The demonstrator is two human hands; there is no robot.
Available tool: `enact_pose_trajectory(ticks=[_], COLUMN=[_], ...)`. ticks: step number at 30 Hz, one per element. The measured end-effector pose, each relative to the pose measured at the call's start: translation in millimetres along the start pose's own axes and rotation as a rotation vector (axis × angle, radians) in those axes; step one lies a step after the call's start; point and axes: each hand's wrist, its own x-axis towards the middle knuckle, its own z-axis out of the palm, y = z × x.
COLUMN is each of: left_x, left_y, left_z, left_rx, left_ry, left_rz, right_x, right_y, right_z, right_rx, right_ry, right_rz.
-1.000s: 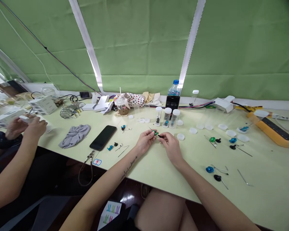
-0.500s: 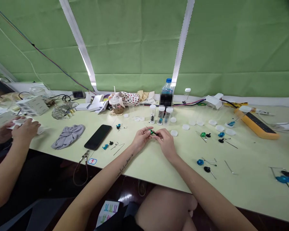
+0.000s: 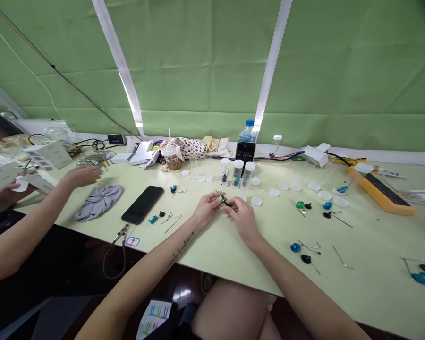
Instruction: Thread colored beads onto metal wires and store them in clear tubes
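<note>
Left hand (image 3: 206,209) and right hand (image 3: 241,215) together low over the bench (image 3: 233,245), both pinched on a small green piece (image 3: 222,199) between the fingertips, with three little jars (image 3: 237,173) behind and a water bottle (image 3: 248,136) farther back.

- Left hand (image 3: 206,209): forearm reaches in from the near edge of the worktop, fingers (image 3: 217,199) pinched together at the tips.
- Right hand (image 3: 242,216): forearm angled in from the near right, fingertips meeting the left hand's.
</note>
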Motion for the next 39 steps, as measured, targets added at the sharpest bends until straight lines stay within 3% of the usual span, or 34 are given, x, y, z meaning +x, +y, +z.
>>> enact_pose_trajectory(ticks=[4, 12, 28, 39], left_x=[-2, -6, -10, -10], left_y=[0, 3, 5, 5], left_z=[3.0, 8.8, 8.5, 9.1], left_rx=[0.069, 0.166, 0.084, 0.076], left_ry=[0.016, 0.004, 0.024, 0.038], left_rz=[0.035, 0.137, 0.097, 0.084], right_x=[1, 0, -2, -3], right_y=[1, 0, -5, -2], right_z=[-1, -4, -5, -3], right_rx=[0.02, -0.137, -0.185, 0.0], right_ry=[0.0, 0.049, 0.04, 0.067], right_rz=[0.02, -0.115, -0.208, -0.049])
